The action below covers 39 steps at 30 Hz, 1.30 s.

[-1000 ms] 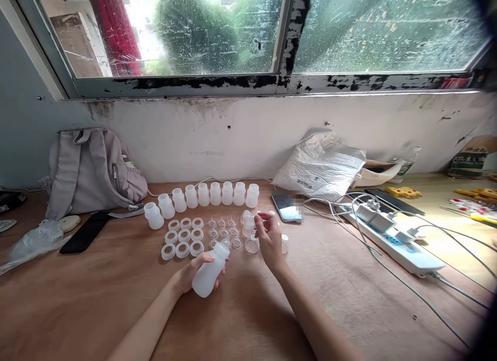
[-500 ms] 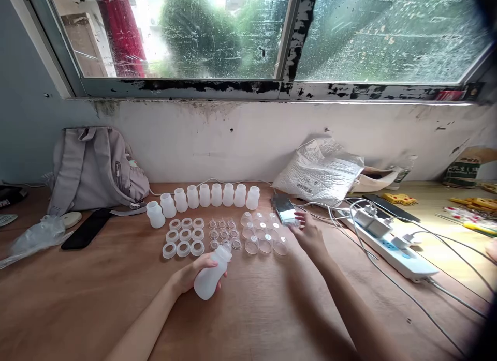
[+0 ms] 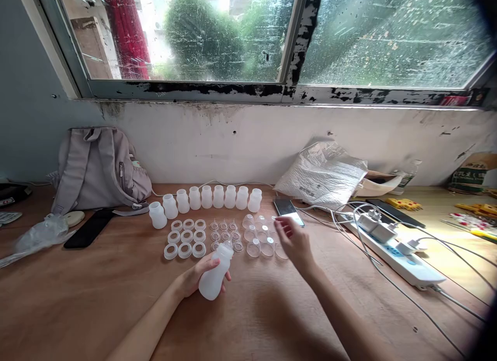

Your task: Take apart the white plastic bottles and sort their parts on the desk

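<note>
Head view: the left hand (image 3: 199, 274) is wrapping its fingers around the white bottle (image 3: 214, 278), which is slanting neck-first away and rightward, lying left of the right hand (image 3: 297, 243), whose fingers are curling beside the clear covers (image 3: 253, 249), pinching what I cannot tell.

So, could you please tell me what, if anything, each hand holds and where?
The left hand grips a frosted bottle around its body, below the neck; whether the right hand holds anything cannot be told.
</note>
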Available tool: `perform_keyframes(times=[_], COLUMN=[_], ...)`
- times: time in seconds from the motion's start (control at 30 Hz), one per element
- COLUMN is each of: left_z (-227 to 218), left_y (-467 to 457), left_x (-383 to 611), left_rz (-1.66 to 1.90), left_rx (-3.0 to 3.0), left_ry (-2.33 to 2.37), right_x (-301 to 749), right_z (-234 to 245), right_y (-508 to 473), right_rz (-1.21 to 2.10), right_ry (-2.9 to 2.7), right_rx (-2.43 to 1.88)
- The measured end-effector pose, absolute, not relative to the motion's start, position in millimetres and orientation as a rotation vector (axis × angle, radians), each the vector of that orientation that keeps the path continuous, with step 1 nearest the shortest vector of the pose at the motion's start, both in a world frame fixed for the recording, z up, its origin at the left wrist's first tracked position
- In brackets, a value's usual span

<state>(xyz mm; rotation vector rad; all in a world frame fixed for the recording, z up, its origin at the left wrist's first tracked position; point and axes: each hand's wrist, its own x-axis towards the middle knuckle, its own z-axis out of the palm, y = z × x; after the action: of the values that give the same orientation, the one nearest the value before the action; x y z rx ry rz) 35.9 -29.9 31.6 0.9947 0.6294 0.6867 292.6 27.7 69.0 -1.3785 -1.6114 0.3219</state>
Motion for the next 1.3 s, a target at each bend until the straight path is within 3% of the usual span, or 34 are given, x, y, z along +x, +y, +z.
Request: perform_keyframes(times=[0.27, 0.8, 1.1, 1.3], left_z=[28.5, 26.6, 4.3, 6.8], left_y=[-32.2, -48.2, -42.1, -40.1], left_x=[40.1, 49.9, 48.2, 47.0], left_rz=[0.712, 0.525, 0.355, 0.421], left_rx=[1.082, 0.824, 0.49, 0.485], left_ry=[0.769, 0.551, 0.095, 0.079], right_x=[202.7, 200.4, 202.9, 214.2], right_z=[49.8, 48.1, 47.3, 55.6], right_y=[-11.6, -26.9, -22.2, -12.3], right_rz=[1.365, 1.385, 1.734, 1.951], right_ry=[-1.686, -1.513, -1.446, -1.424], right_rx=[-0.994, -0.945, -0.72, -0.563])
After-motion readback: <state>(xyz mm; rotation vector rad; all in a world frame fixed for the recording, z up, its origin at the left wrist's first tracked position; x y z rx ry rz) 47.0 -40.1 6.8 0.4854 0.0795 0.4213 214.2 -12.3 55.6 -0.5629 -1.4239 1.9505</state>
